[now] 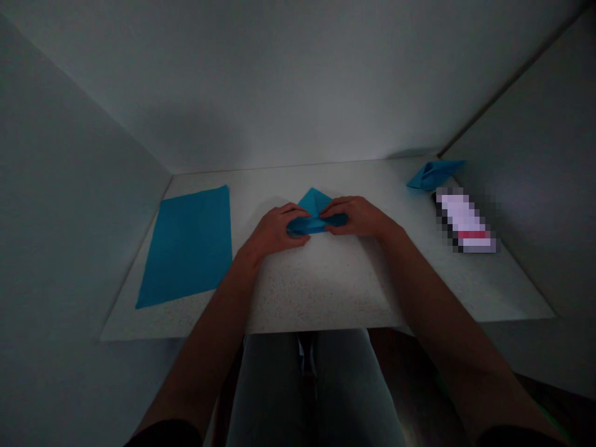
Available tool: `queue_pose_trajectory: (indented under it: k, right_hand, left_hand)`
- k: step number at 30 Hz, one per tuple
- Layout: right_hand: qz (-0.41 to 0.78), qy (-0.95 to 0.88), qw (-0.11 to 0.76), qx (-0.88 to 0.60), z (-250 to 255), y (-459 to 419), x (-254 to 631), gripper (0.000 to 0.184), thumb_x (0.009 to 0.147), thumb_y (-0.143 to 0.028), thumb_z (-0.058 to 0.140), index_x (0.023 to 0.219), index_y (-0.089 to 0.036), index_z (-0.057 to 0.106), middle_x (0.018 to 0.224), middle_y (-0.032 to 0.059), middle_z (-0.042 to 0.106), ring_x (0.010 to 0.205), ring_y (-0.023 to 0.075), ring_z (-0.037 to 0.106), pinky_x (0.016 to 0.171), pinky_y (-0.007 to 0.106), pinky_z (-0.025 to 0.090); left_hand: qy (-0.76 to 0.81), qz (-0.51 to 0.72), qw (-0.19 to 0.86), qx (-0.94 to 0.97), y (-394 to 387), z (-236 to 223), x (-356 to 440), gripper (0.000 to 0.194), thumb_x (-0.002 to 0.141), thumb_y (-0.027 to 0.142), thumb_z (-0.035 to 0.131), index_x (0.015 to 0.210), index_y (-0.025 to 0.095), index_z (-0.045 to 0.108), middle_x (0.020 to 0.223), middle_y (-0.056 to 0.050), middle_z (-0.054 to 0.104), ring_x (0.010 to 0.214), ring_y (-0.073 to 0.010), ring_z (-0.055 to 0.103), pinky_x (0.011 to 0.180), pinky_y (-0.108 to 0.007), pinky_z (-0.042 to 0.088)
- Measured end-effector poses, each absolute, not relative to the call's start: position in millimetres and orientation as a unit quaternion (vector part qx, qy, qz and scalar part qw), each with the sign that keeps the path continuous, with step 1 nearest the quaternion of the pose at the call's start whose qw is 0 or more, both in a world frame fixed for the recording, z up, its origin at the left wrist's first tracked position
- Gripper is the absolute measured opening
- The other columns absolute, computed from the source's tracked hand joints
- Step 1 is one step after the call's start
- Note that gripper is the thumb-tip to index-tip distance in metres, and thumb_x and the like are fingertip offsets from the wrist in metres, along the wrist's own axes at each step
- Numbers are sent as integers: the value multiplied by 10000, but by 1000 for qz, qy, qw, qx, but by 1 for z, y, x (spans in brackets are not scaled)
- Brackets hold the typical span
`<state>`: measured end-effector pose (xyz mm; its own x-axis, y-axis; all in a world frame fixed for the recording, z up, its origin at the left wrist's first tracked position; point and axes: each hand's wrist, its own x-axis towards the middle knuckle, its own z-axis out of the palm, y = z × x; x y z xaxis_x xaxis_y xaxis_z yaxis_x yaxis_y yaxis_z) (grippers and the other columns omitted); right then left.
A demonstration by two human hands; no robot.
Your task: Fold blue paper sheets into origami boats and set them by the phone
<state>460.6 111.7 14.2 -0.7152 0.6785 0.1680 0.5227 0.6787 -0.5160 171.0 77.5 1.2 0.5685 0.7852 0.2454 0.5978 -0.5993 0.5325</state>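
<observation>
Folded blue paper in my two hands, seen from above; the clock face is centred on the paper, with twelve toward the far wall (298, 87). The folded blue paper (313, 198) lies at the middle of the pale bench (316, 285), its creased peak pointing to twelve and a low, pocket-like band running along its six o'clock side. My left grip (283, 228), at nine o'clock, is clamped on one end of this band, fingers on the far side and thumb along the near edge. My right grip (354, 216), at three o'clock, is clamped on the opposite end in the same manner. Well apart at nine o'clock, a flat blue sheet (189, 242) rests on the bench, its near right corner partly behind my forearm. Between two and three o'clock, near the bench's far corner, sits a blue folded form (432, 176) with pointed ends. Just beside it, at three o'clock, lies a dark-edged device (465, 218), its bright face blurred into blocks. My trousered legs (311, 391) extend below the bench at six o'clock.
</observation>
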Motion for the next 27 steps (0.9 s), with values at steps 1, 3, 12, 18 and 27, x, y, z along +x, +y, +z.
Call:
queue_pose_trajectory:
  k: [1,3,12,18,27]
  right_hand:
    - [225,-898,178,-332,15,111,461,294,933,-481,712,1128,-319,859,1221,37,818,1080,290,771,981,419,567]
    - [226,-895,180,-340,15,111,462,281,955,-452,675,1118,-309,852,1190,41,818,1026,278,773,934,403,569]
    - [117,-854,199,-466,-3,125,474,405,936,-552,708,1165,-228,789,1231,170,717,1101,385,676,965,543,541]
    - [191,-821,246,-478,-1,127,478,344,991,-527,639,1148,-246,760,1123,128,722,1027,342,681,943,508,544]
    - [353,-686,411,-486,-6,129,472,446,809,-619,850,1047,-263,729,1139,75,773,975,273,686,843,414,566]
  left_hand:
    - [399,236,197,864,78,1,171,457,861,366,822,1305,298,737,1350,-77,726,1234,-278,711,1115,-473,550]
    - [400,235,192,865,79,0,170,425,889,353,792,1305,289,738,1341,-78,732,1225,-269,712,1106,-461,553]
    - [489,241,175,820,90,-10,166,239,1025,356,621,1184,252,766,1155,-80,769,1115,-265,701,1064,-458,557]
    - [555,278,173,765,96,-15,162,215,986,421,692,1043,218,735,1119,-97,709,1049,-265,668,989,-445,563]
    - [545,465,367,594,98,-22,164,282,882,437,811,1015,222,685,866,-23,712,728,-156,667,689,-284,541]
